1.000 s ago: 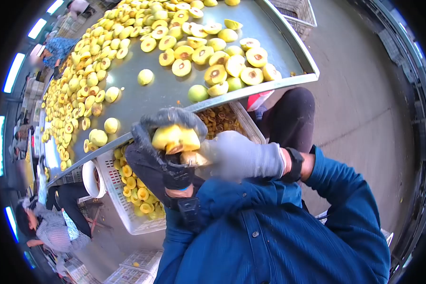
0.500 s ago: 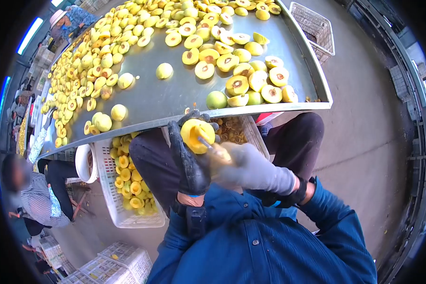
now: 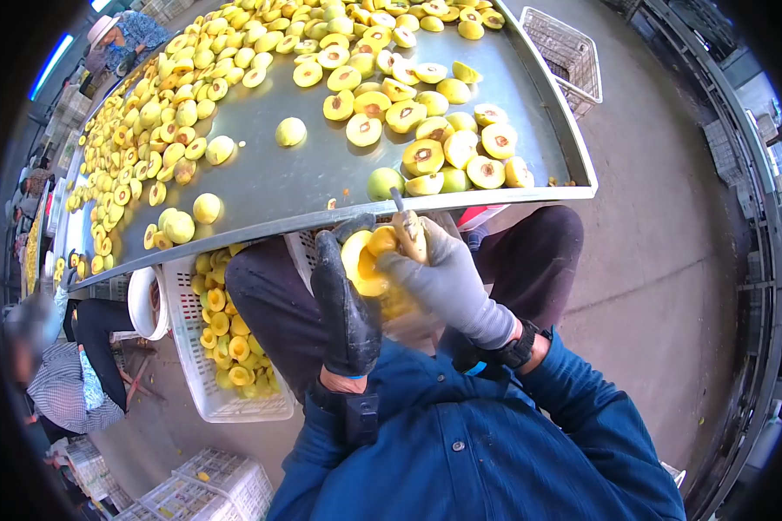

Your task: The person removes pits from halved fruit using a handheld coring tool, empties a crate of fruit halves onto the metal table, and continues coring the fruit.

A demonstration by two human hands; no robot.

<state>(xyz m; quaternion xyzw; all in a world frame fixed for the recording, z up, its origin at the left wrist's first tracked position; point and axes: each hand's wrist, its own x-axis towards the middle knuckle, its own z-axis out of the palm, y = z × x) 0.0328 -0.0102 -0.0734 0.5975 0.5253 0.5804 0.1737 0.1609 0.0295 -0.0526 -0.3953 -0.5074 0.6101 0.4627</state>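
Note:
My left hand [image 3: 347, 300], in a black glove, is closed around a hollowed yellow peach half [image 3: 362, 265] just below the table edge. In a grey glove, my right hand [image 3: 450, 288] grips a pitting tool [image 3: 411, 236] by its light wooden handle. Its dark metal tip points up, away from the fruit. The right fingers touch or nearly touch the peach half; exact contact is hard to make out. Close above both hands, halved peaches [image 3: 423, 157] lie on the metal table [image 3: 261, 187], several with brown pits or pit marks showing.
Between my left leg and a white bucket [image 3: 149, 304] stands a white crate [image 3: 202, 382] of hollowed peach halves [image 3: 239, 347]. Another crate [image 3: 573, 52] is beyond the table's right end. A co-worker [image 3: 69, 382] sits at the left; another person [image 3: 130, 39] is farther back.
The pitting tool has come out of the peach half and turned tip-up in my right hand. The right fingers have moved in against the fruit. The view has shifted slightly.

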